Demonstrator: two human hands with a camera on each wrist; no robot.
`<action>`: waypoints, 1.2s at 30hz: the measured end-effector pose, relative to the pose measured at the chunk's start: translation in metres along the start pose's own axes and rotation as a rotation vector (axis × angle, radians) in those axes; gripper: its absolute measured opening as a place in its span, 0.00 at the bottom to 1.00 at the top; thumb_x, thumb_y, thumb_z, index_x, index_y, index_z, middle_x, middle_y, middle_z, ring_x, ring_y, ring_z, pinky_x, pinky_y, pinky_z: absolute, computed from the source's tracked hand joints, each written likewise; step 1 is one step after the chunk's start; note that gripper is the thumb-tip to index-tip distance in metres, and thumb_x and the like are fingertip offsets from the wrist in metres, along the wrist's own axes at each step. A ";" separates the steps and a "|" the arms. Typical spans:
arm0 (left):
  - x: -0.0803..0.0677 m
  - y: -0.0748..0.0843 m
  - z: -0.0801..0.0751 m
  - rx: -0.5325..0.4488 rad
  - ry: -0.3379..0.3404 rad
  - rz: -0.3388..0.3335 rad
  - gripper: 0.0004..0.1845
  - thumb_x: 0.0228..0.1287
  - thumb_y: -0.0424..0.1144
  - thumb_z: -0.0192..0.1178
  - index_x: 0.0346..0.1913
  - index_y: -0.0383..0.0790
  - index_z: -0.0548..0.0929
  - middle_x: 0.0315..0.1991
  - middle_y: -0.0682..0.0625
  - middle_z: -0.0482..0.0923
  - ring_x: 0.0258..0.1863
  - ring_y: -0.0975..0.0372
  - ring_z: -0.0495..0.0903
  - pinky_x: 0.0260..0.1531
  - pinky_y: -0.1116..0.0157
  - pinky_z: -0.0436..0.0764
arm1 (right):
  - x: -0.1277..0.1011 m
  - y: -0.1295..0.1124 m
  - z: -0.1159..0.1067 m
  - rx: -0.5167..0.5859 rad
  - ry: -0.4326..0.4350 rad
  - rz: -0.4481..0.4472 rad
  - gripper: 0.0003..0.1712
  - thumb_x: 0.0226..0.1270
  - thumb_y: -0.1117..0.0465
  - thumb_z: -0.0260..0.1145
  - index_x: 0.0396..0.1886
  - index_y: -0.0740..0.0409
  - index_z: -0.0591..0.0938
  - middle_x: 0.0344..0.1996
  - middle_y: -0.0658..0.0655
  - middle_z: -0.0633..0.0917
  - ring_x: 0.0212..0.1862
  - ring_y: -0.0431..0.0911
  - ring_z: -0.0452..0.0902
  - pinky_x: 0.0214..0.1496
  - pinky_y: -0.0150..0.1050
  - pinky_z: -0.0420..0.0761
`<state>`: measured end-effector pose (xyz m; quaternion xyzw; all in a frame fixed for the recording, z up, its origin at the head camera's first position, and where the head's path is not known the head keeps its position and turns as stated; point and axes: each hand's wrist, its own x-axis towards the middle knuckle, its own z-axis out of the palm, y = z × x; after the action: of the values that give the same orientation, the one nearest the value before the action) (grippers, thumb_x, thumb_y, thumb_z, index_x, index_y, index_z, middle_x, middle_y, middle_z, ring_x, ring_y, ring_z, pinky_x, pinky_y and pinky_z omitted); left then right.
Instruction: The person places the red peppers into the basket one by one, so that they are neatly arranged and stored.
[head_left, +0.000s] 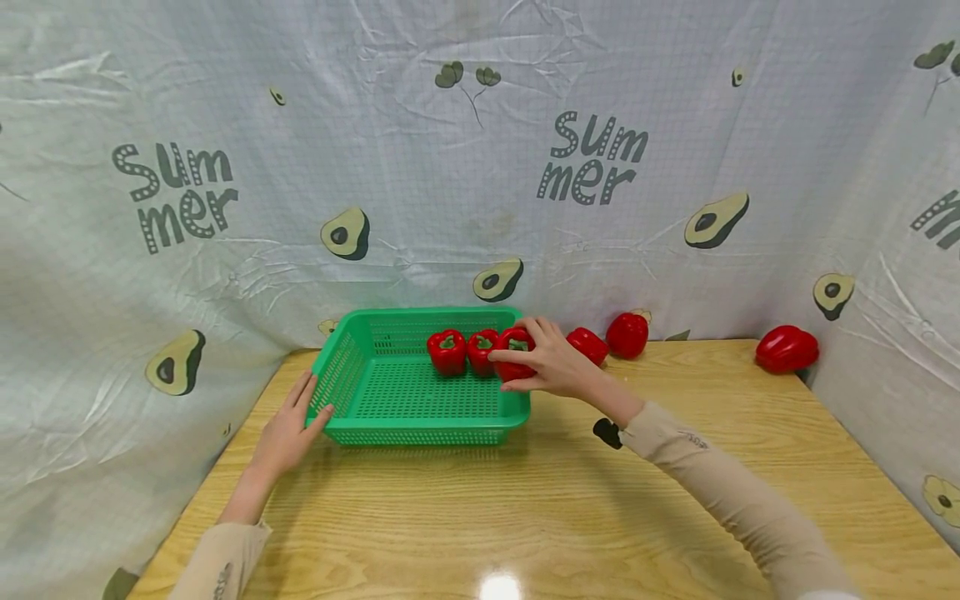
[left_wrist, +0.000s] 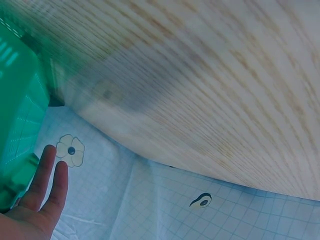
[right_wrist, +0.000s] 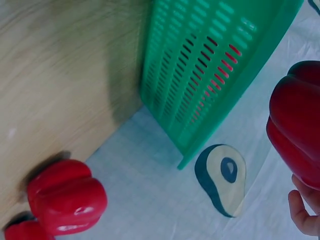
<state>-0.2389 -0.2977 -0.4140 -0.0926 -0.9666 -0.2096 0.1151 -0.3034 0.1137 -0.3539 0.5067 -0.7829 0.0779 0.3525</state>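
A green plastic basket [head_left: 420,423] with slotted walls stands on the table, and my left hand [head_left: 285,433] rests against its left rim. Two fingers [left_wrist: 60,185] of that hand stretch out straight beside the basket wall in the left wrist view; the others are partly hidden there. At the basket's right end, my right hand [head_left: 551,362] grips a red bell pepper [head_left: 512,369] over the rim. The right wrist view shows this held pepper [right_wrist: 300,125] above the basket's edge. Inside, a red bell pepper [head_left: 447,353] and another bell pepper [head_left: 481,350] sit side by side at the back.
Right of the basket, a bell pepper [head_left: 587,345] and another bell pepper [head_left: 627,335] lie near the back cloth. One more bell pepper [head_left: 786,349] lies at the table's far right. A patterned cloth [head_left: 435,208] hangs behind the wooden table [head_left: 465,508].
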 end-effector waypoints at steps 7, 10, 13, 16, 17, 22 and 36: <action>0.001 0.000 0.001 -0.006 0.003 0.000 0.35 0.68 0.49 0.42 0.69 0.31 0.47 0.70 0.37 0.42 0.61 0.37 0.57 0.47 0.41 0.67 | 0.005 -0.004 0.012 -0.014 -0.029 -0.020 0.24 0.50 0.38 0.64 0.47 0.39 0.80 0.45 0.63 0.73 0.42 0.54 0.68 0.36 0.43 0.70; 0.000 0.000 0.001 -0.008 0.007 0.002 0.34 0.68 0.48 0.43 0.69 0.31 0.47 0.70 0.36 0.42 0.61 0.37 0.57 0.47 0.41 0.67 | 0.005 -0.006 0.018 -0.011 -0.039 -0.022 0.25 0.48 0.41 0.67 0.48 0.38 0.79 0.47 0.62 0.73 0.42 0.53 0.68 0.36 0.42 0.69; 0.000 0.001 0.002 -0.009 0.008 0.003 0.35 0.68 0.49 0.42 0.69 0.31 0.47 0.70 0.37 0.42 0.61 0.37 0.57 0.46 0.42 0.68 | 0.005 -0.007 0.024 0.000 -0.057 -0.003 0.26 0.48 0.42 0.67 0.49 0.38 0.78 0.48 0.62 0.72 0.45 0.52 0.67 0.39 0.43 0.68; -0.001 0.000 0.002 -0.010 0.009 0.003 0.35 0.68 0.49 0.42 0.69 0.31 0.47 0.70 0.37 0.42 0.61 0.37 0.57 0.46 0.42 0.68 | 0.004 -0.008 0.030 -0.015 -0.096 0.025 0.27 0.48 0.41 0.66 0.51 0.36 0.77 0.50 0.61 0.71 0.46 0.52 0.66 0.41 0.45 0.67; -0.001 0.000 0.003 -0.012 0.011 0.003 0.34 0.68 0.49 0.42 0.69 0.31 0.47 0.70 0.37 0.42 0.61 0.37 0.57 0.46 0.42 0.68 | 0.004 -0.008 0.031 -0.020 -0.107 0.033 0.28 0.48 0.40 0.66 0.52 0.36 0.76 0.50 0.61 0.71 0.47 0.52 0.66 0.42 0.45 0.67; 0.000 0.001 0.002 -0.015 0.015 0.006 0.34 0.68 0.47 0.43 0.69 0.31 0.47 0.70 0.37 0.42 0.61 0.37 0.58 0.45 0.42 0.68 | 0.005 -0.009 0.038 -0.050 -0.164 0.068 0.30 0.47 0.40 0.66 0.53 0.36 0.73 0.52 0.61 0.71 0.44 0.52 0.66 0.40 0.46 0.66; -0.001 0.000 0.002 -0.014 0.027 0.010 0.34 0.68 0.47 0.43 0.68 0.30 0.48 0.70 0.37 0.43 0.59 0.37 0.60 0.44 0.42 0.69 | 0.013 -0.013 0.050 0.023 -0.331 0.169 0.29 0.49 0.41 0.65 0.53 0.38 0.73 0.50 0.58 0.70 0.43 0.52 0.63 0.39 0.48 0.65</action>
<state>-0.2384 -0.2966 -0.4157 -0.0955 -0.9629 -0.2171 0.1284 -0.3196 0.0739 -0.3857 0.4492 -0.8689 0.0318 0.2053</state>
